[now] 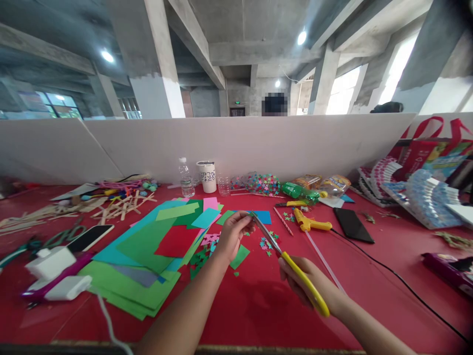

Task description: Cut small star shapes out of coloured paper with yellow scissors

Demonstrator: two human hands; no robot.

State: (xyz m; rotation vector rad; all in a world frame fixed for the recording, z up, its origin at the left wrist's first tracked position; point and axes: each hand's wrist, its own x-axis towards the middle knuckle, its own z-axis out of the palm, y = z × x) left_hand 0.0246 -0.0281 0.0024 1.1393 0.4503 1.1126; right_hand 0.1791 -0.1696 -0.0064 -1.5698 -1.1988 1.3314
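My right hand [322, 280] grips a pair of scissors [301, 277] by the yellow handles, the metal blades pointing up and left. Those blade tips meet the fingertips of my left hand [235, 235], which pinch a small bit of green paper [253, 213], mostly hidden. Under my left hand lies a green paper square [240, 257]. Small paper stars in pink [211, 238], dark green [199, 262] and blue [264, 243] lie in loose groups on both sides of it.
Coloured paper sheets [148, 241] overlap on the left of the red table [251, 320]. A yellow glue gun [309, 222] trails a black cord rightward, beside a black phone [353, 225]. Bottles, including one full of stars [262, 183], line the white partition [240, 143]. A power strip [59, 281] sits far left.
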